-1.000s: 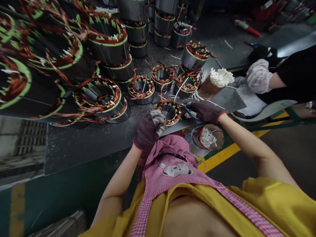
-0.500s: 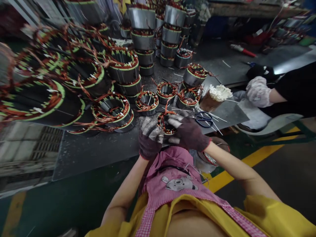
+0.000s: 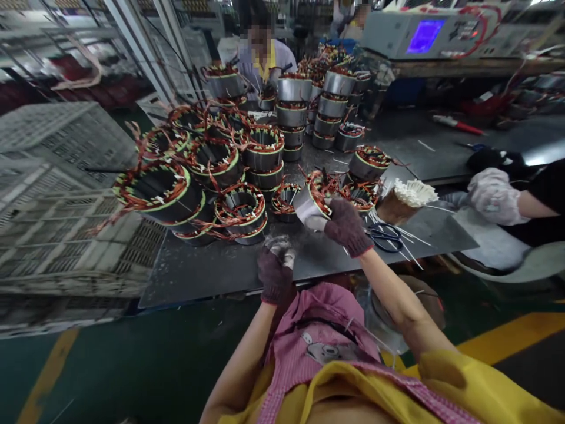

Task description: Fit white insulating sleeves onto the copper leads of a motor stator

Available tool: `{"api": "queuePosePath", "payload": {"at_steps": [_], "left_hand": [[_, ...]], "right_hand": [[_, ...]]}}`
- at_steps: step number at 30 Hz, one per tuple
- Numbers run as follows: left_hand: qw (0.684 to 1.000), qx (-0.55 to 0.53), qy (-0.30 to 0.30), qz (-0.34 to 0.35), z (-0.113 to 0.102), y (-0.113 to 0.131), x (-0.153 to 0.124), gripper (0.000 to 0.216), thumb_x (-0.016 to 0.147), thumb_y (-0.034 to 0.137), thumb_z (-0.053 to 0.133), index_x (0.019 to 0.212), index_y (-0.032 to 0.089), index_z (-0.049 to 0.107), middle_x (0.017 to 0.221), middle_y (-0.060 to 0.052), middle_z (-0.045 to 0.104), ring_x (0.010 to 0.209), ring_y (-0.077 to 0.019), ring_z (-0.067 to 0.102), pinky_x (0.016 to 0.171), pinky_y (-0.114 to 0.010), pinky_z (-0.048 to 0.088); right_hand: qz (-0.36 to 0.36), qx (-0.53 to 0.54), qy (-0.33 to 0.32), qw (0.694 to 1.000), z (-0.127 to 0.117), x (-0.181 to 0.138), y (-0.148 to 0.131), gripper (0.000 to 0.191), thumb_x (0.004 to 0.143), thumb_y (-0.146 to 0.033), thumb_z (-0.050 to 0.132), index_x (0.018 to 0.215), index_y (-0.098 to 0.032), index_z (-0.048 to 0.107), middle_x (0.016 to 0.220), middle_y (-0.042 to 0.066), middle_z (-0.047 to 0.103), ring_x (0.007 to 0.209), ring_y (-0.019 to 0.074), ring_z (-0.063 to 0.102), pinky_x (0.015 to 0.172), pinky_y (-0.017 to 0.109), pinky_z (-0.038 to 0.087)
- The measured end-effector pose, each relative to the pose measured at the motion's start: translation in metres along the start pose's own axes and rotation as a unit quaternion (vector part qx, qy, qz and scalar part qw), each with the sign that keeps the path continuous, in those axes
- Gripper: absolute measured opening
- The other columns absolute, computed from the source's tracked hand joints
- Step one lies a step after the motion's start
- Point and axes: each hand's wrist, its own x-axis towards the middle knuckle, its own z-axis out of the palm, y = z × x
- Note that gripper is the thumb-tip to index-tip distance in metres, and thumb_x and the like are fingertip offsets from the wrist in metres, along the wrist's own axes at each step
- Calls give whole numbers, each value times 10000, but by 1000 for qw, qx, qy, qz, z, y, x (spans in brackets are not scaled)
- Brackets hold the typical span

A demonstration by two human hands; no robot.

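I'm gripping a wound motor coil [image 3: 314,199] in my right hand [image 3: 345,225], lifted and tilted over the table [image 3: 212,268]. My left hand [image 3: 274,272] is loosely curled, holding nothing. Loose copper leads could be snagging nearby coils [image 3: 241,211], or the coil slipping onto the scissors [image 3: 385,238]. No readable writing.

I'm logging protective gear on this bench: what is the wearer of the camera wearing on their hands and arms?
Both the left hand and the right hand wear dark maroon knitted gloves with grey-coated fingertips and thin red cuff edging. The forearms are bare; short yellow sleeves end above the elbow. No watch or markings are visible.
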Motion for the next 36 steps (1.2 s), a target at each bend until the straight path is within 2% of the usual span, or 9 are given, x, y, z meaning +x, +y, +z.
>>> {"api": "queuePosePath", "payload": {"at_steps": [3, 7, 11, 15, 21, 24, 29, 32, 36], "left_hand": [[1000, 18, -14, -7, -3, 4, 1, 123, 1002, 273, 668, 1040, 225, 774, 1116, -127, 815, 1145, -318, 778, 1084, -532, 631], [998, 38, -38, -11, -5, 2, 2, 136, 994, 273, 659, 1045, 229, 777, 1133, -118, 825, 1136, -309, 785, 1078, -513, 640], [998, 58, -37, -17, -5, -3, 4, 133, 993, 293, 659, 1037, 242, 774, 1105, -106, 830, 1076, -310, 800, 999, -493, 665], [997, 44, -58, 23, -4, 0, 4, 112, 1024, 267, 660, 1054, 237, 764, 1115, -110, 834, 1069, -320, 804, 981, -517, 660], [972, 7, -139, 190, 32, 35, 31, 106, 1038, 208, 684, 1106, 266, 742, 1194, -90, 837, 1172, -290, 802, 1193, -586, 597], [950, 45, -186, 248, 65, 51, 68, 151, 1023, 202, 692, 1138, 257, 773, 1292, -92, 825, 1305, -299, 753, 1286, -607, 520], [919, 177, -260, 238, 102, 47, 119, 204, 929, 155, 740, 1097, 205, 844, 1284, -141, 827, 1354, -371, 717, 1283, -614, 501], [893, 234, -301, 241, 101, 37, 122, 297, 857, 119, 768, 1131, 178, 866, 1301, -179, 825, 1379, -406, 710, 1238, -609, 534], [903, 248, -256, 241, 102, 34, 109, 379, 866, 120, 757, 1223, 185, 867, 1345, -178, 821, 1354, -405, 732, 1236, -604, 536]], "right_hand": [[-82, -82, 15, 993, -2, 38, -20, 362, 1023, -519, 745, 1128, -194, 864, 1066, 109, 869, 1057, 313, 778, 1073, 425, 524], [-145, -161, -72, 973, 15, 85, -36, 370, 989, -441, 810, 1202, -139, 838, 1168, 168, 851, 1165, 356, 760, 1175, 475, 466], [-183, -117, -29, 976, 34, 70, -21, 469, 1014, -414, 778, 1420, -181, 774, 1415, 182, 786, 1376, 396, 664, 1252, 571, 416], [-107, -31, 123, 986, 51, 6, 34, 417, 1111, -405, 621, 1473, -252, 761, 1540, 145, 744, 1427, 351, 648, 1253, 545, 457], [52, -3, 55, 997, 52, -20, 125, 373, 1136, -386, 558, 1308, -217, 843, 1311, 120, 865, 1238, 308, 786, 1120, 446, 575], [86, -9, 49, 995, 49, -8, 137, 400, 1140, -410, 563, 1347, -207, 838, 1323, 125, 865, 1239, 317, 798, 1111, 445, 583], [101, -7, 67, 993, 46, 14, 146, 374, 1115, -363, 590, 1365, -229, 833, 1401, 112, 841, 1317, 311, 769, 1174, 452, 570], [101, -26, 73, 992, 44, 23, 154, 386, 1097, -313, 590, 1382, -186, 817, 1488, 152, 795, 1393, 320, 732, 1228, 464, 547], [52, -64, 67, 994, 49, 18, 160, 407, 1089, -306, 596, 1421, -175, 791, 1508, 165, 780, 1419, 331, 713, 1252, 472, 532]]}}
